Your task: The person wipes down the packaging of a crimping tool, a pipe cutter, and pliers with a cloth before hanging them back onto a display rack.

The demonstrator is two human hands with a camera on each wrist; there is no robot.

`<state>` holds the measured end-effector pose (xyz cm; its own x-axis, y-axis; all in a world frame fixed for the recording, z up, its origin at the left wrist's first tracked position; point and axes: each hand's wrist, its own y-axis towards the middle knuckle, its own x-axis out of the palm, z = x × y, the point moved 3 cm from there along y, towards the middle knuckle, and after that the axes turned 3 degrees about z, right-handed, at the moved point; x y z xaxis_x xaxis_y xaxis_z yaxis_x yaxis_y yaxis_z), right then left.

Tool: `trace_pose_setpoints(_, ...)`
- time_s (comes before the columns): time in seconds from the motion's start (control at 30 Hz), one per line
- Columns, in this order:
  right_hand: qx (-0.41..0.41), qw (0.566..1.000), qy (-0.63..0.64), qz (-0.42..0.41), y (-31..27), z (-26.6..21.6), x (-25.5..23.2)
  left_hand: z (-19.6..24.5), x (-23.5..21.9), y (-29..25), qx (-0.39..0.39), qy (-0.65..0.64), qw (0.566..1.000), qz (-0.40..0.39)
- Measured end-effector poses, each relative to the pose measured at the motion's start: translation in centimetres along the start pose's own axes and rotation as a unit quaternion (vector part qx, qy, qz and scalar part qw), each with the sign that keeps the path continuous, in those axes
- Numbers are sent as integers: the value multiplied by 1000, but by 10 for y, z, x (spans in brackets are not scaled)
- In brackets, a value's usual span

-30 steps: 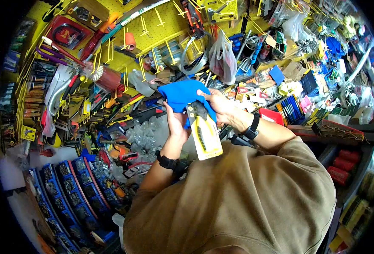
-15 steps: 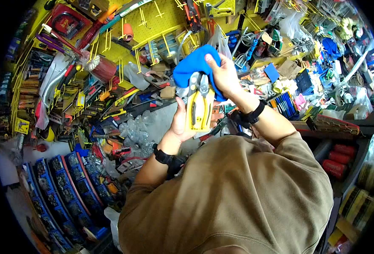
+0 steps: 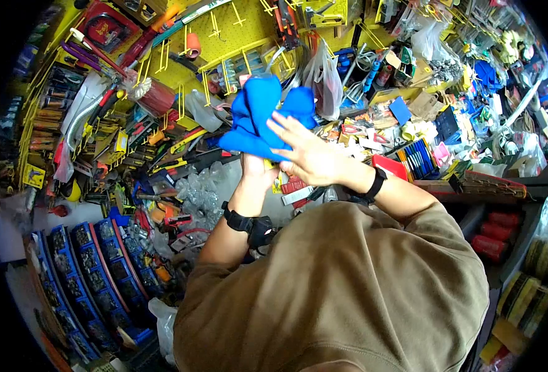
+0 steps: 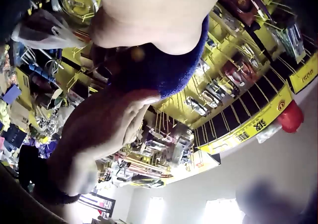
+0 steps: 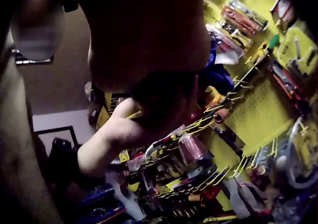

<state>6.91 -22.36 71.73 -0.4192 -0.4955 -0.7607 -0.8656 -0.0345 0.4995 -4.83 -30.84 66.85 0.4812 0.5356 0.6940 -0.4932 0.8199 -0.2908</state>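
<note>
A bunched blue cloth (image 3: 255, 118) is draped over a yellow-backed pack of pliers, which is nearly all hidden; only a yellow sliver (image 3: 270, 164) shows below it. My left hand (image 3: 259, 175) holds the pack from beneath, its fingers covered by the cloth. Across the cloth's near right side my right hand (image 3: 308, 152) lies with its fingers extended and spread. In the left wrist view, dark blue cloth (image 4: 174, 77) shows between the two hands. The right wrist view is dark around the hands, with some blue cloth (image 5: 218, 77) beyond.
Yellow pegboard (image 3: 224, 34) with hooks and hanging tools stands ahead. Blue parts bins (image 3: 91, 273) fill the lower left. Clear plastic bags (image 3: 209, 195) lie on the counter beside the left forearm. Loose goods pile up at right, near a red tray (image 3: 393, 168).
The pliers pack showed uncovered in front of the cloth; now the cloth covers it. The right hand has come down and nearer the left hand, its fingers spreading over the cloth.
</note>
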Motion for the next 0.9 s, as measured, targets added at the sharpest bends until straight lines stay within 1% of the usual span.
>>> trace_pose_setpoints(0.03, -4, 1000, -16, 5, -4, -5, 2, 0, -3, 0, 19, 14, 999, 22)
trace_pose_setpoints(0.07, -4, 1000, -12, 5, -5, -6, 3, 0, -8, -1, 19, 15, 999, 26)
trace_pose_setpoints(0.13, -50, 999, -6, -7, -7, -10, 5, 0, -22, 2, -21, -57, 998, 9)
trace_pose_setpoints(0.17, -76, 996, -29, -24, -8, -13, 7, 4, -25, 5, 38, 12, 998, -47)
trace_pose_setpoints(0.2, -78, 996, -28, -24, -8, -16, 6, 4, -32, 13, 83, 97, 987, -95)
trace_pose_setpoints(0.27, -50, 999, -23, -2, -4, -20, 3, 10, -20, 7, 63, -5, 994, -93)
trace_pose_setpoints(0.3, -28, 998, -59, 3, 1, -21, 3, 9, -9, 0, 90, 10, 993, -75)
trace_pose_setpoints(0.33, 22, 997, -64, 27, 7, -16, 5, 8, 5, -11, 117, 26, 991, -56)
trace_pose_setpoints(0.37, 45, 995, -71, 54, 15, -9, 2, 6, 17, -28, 103, 62, 992, -40)
trace_pose_setpoints(0.4, 69, 991, -79, 82, 23, 2, -2, -3, 11, -23, 103, 54, 993, 7)
trace_pose_setpoints(0.47, 127, 985, -51, 102, 39, 24, -9, -5, 17, -29, 32, 71, 997, 20)
trace_pose_setpoints(0.5, 159, 982, -13, 106, 46, 30, -16, -1, 23, -32, 31, 72, 997, 22)
trace_pose_setpoints(0.53, 164, 980, 9, 116, 53, 32, -24, 3, 30, -36, 17, 92, 996, 8)
trace_pose_setpoints(0.6, 144, 983, -18, 109, 56, 27, -27, 4, 32, -36, 3, 112, 994, -5)
trace_pose_setpoints(0.67, 47, 991, -44, 114, 53, 20, -18, 9, 29, -28, 16, 64, 997, 37)
trace_pose_setpoints(0.7, 19, 996, -27, 89, 48, 13, -12, 12, 31, -23, 32, 39, 998, 37)
trace_pose_setpoints(0.73, 8, 997, -22, 77, 43, 0, -11, 18, 33, -20, 64, 25, 998, 16)
trace_pose_setpoints(0.8, -3, 999, -16, 43, 37, -14, -7, 21, 32, -24, 37, -63, 996, 48)
trace_pose_setpoints(0.83, -17, 998, -23, 61, 34, -21, -5, 22, 24, -18, 73, -68, 994, 39)
trace_pose_setpoints(0.87, -9, 997, -21, 76, 30, -20, 3, 20, 16, -17, 82, -45, 993, 74)
trace_pose_setpoints(0.9, -13, 997, -14, 80, 27, -21, 5, 21, 9, -13, 85, -67, 993, 47)
